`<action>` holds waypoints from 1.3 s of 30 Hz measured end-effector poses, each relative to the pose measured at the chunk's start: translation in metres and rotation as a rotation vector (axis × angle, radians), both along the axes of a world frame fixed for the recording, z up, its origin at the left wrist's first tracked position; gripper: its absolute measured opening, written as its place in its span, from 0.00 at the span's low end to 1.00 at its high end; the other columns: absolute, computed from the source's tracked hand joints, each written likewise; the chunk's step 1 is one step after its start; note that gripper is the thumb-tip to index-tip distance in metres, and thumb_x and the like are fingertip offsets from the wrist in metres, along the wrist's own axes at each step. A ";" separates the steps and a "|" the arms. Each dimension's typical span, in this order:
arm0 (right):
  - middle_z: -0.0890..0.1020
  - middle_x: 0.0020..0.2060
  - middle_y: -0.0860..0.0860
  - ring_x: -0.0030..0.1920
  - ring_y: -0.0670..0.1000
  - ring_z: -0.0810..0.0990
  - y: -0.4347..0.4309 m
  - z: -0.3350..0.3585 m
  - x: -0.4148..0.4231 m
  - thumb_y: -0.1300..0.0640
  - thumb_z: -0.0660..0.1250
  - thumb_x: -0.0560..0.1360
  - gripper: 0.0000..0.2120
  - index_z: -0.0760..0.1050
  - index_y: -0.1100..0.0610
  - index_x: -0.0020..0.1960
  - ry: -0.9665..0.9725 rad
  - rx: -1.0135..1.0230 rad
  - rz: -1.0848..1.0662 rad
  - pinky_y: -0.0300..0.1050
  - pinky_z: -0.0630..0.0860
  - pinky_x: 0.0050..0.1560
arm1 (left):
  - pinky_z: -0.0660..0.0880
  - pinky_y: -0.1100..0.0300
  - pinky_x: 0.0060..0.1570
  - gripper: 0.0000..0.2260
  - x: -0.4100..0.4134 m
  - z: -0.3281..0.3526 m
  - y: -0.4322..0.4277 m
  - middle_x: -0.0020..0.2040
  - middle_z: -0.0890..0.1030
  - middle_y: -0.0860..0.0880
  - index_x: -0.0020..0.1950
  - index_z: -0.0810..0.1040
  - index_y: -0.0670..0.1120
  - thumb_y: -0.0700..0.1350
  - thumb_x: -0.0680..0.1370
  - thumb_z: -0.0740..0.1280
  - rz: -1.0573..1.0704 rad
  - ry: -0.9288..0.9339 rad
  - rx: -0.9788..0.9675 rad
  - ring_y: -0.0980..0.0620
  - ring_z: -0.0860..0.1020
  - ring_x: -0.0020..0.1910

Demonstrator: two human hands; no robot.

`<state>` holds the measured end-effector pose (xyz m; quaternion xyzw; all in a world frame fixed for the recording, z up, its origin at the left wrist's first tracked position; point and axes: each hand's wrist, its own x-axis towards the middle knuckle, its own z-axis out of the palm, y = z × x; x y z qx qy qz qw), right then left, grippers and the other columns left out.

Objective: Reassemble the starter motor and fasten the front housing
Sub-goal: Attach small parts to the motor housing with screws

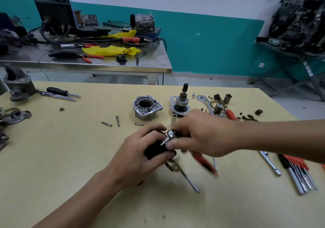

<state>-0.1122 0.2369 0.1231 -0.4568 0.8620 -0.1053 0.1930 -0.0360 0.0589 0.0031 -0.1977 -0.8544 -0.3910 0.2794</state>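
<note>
My left hand [140, 154] grips the black starter motor body [154, 149] on the yellowish table, fingers curled over its top. My right hand [200, 136] holds a ratchet wrench whose chrome head [171, 135] sits at the body's end and whose red handle [204, 163] is blurred below the hand. A long bolt [190, 182] sticks out from the body toward me. The aluminium front housing [146, 107] stands apart behind my hands, with the armature and drive shaft assembly [181, 103] upright to its right. Three loose bolts [117, 121] lie left of the housing.
Small parts, washers and sockets [218, 104] are scattered at the back right. A socket extension [270, 162] and a set of hex keys [299, 173] lie at the right. Screwdrivers [59, 94] and a grey casting [17, 87] sit at the far left. A cluttered steel bench [88, 55] stands behind.
</note>
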 end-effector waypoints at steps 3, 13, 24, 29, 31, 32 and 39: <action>0.86 0.35 0.56 0.23 0.48 0.75 -0.006 0.002 0.003 0.43 0.65 0.80 0.22 0.80 0.63 0.43 -0.591 0.028 -0.343 0.37 0.67 0.23 | 0.79 0.50 0.47 0.12 0.001 -0.002 0.001 0.60 0.78 0.52 0.50 0.82 0.45 0.54 0.77 0.71 0.013 0.012 -0.046 0.50 0.81 0.54; 0.85 0.36 0.55 0.28 0.50 0.80 -0.002 0.001 0.001 0.43 0.65 0.80 0.22 0.78 0.63 0.44 -0.581 0.008 -0.277 0.41 0.74 0.29 | 0.79 0.49 0.48 0.13 0.003 0.002 0.003 0.61 0.78 0.52 0.49 0.81 0.45 0.55 0.76 0.70 0.025 -0.003 -0.059 0.51 0.81 0.55; 0.85 0.37 0.56 0.29 0.48 0.79 -0.003 0.004 -0.001 0.43 0.64 0.80 0.20 0.78 0.61 0.43 -0.334 0.055 -0.126 0.41 0.73 0.31 | 0.79 0.48 0.48 0.13 0.004 0.003 0.006 0.62 0.77 0.53 0.49 0.81 0.45 0.55 0.76 0.70 0.036 -0.019 -0.070 0.51 0.80 0.56; 0.82 0.35 0.52 0.35 0.51 0.79 0.002 0.004 -0.004 0.45 0.62 0.82 0.15 0.75 0.57 0.48 0.366 0.262 0.262 0.48 0.76 0.35 | 0.78 0.49 0.46 0.13 0.003 0.006 0.007 0.60 0.78 0.51 0.48 0.81 0.42 0.53 0.77 0.71 0.015 -0.013 -0.083 0.48 0.80 0.51; 0.80 0.45 0.51 0.45 0.55 0.77 0.005 0.007 -0.008 0.51 0.57 0.84 0.09 0.70 0.55 0.58 0.781 0.343 0.513 0.53 0.76 0.44 | 0.78 0.50 0.45 0.13 0.002 0.007 0.009 0.60 0.78 0.50 0.49 0.80 0.41 0.52 0.76 0.71 -0.002 -0.016 -0.111 0.48 0.79 0.50; 0.79 0.46 0.50 0.46 0.55 0.76 0.005 0.007 -0.009 0.51 0.57 0.84 0.10 0.70 0.55 0.59 0.778 0.323 0.518 0.52 0.75 0.46 | 0.78 0.50 0.45 0.13 0.002 0.007 0.009 0.59 0.78 0.50 0.49 0.80 0.41 0.52 0.76 0.71 -0.004 -0.016 -0.117 0.47 0.79 0.50; 0.86 0.35 0.56 0.27 0.49 0.79 0.000 -0.001 0.000 0.43 0.65 0.80 0.22 0.78 0.62 0.43 -0.319 0.082 -0.181 0.38 0.70 0.27 | 0.78 0.49 0.46 0.14 0.004 0.005 0.008 0.60 0.78 0.50 0.49 0.81 0.44 0.55 0.76 0.70 0.035 -0.014 -0.099 0.48 0.81 0.51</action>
